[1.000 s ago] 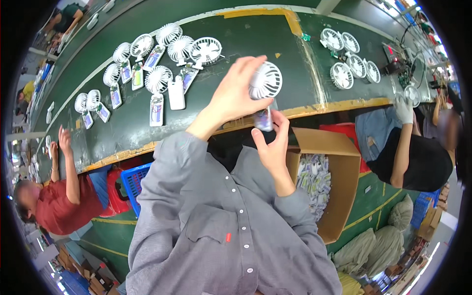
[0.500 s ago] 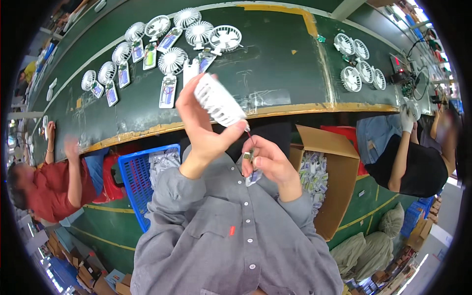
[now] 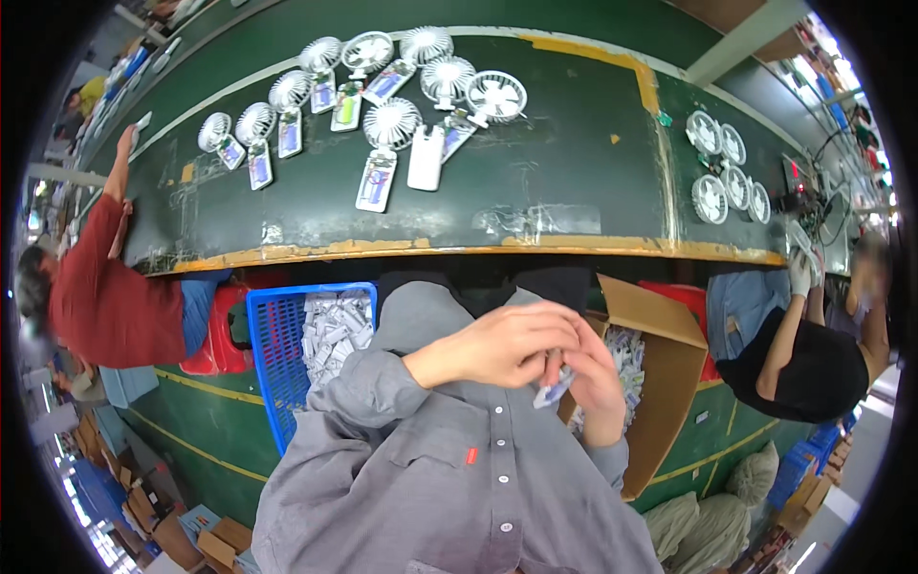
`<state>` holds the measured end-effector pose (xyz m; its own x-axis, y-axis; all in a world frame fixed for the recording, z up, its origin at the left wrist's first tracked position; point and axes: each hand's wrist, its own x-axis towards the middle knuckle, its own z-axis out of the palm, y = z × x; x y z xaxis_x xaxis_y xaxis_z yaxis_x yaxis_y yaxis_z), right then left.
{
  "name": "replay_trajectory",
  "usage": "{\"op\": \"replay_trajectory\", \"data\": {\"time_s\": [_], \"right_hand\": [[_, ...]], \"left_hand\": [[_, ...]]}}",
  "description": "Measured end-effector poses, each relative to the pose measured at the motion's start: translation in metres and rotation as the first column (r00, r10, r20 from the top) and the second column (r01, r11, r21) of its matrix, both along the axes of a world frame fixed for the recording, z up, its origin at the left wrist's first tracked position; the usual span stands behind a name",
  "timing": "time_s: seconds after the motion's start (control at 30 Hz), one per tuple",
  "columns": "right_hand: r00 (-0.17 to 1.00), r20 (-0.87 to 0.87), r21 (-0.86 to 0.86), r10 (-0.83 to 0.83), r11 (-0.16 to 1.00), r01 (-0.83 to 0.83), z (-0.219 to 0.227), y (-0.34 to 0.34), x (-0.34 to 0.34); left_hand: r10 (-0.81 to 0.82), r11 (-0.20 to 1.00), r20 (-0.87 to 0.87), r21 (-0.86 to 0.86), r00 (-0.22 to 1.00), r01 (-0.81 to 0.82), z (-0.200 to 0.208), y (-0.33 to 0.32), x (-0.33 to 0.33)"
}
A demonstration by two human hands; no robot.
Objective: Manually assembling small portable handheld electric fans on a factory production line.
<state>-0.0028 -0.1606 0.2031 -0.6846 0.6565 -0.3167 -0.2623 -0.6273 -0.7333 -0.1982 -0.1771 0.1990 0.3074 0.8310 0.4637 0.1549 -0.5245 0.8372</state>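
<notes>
My left hand (image 3: 512,346) reaches across my lap with its fingers bent and bunched against my right hand (image 3: 595,379). What the left fingers hold, if anything, is hidden. My right hand is closed on a small purple-and-whitish piece (image 3: 553,390), which pokes out below its fingers; its kind is too small to tell. The white fan head held earlier does not show now. On the green table (image 3: 564,177) ahead lie several white handheld fans (image 3: 392,124) with opened handles, showing purple or green parts. A white handle cover (image 3: 426,158) lies beside them.
A blue basket (image 3: 271,359) of small white parts stands left of my lap. An open cardboard box (image 3: 669,397) with small packets stands at the right. More fan heads (image 3: 710,199) lie at the table's right. People sit on both sides (image 3: 120,287).
Both hands have come down and right, meeting over my lap. The fan head has gone from sight. My view has shifted, and the person at the left now reaches across the table.
</notes>
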Motion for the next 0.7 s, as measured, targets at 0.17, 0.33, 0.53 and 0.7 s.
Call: {"op": "replay_trajectory", "data": {"time_s": [0.17,0.33,0.53,0.7], "right_hand": [[0.999,-0.037,0.002,-0.006,1.000,0.006,-0.004,-0.011,0.016],[0.982,0.188,0.094,-0.020,0.996,0.002,0.007,-0.018,0.006],[0.876,0.480,0.267,0.049,0.943,-0.199,0.015,-0.011,0.003],[0.933,0.132,0.013,0.335,0.940,-0.340,0.027,-0.006,0.017]], "left_hand": [[-0.053,0.998,-0.006,-0.040,0.999,0.053,0.001,-0.009,0.011],[0.114,0.984,-0.222,0.160,0.968,-0.079,0.003,-0.019,0.005],[0.239,0.949,-0.289,0.270,0.927,-0.161,0.000,-0.025,0.001],[0.129,0.992,0.108,0.003,0.986,-0.130,0.007,-0.030,0.008]]}}
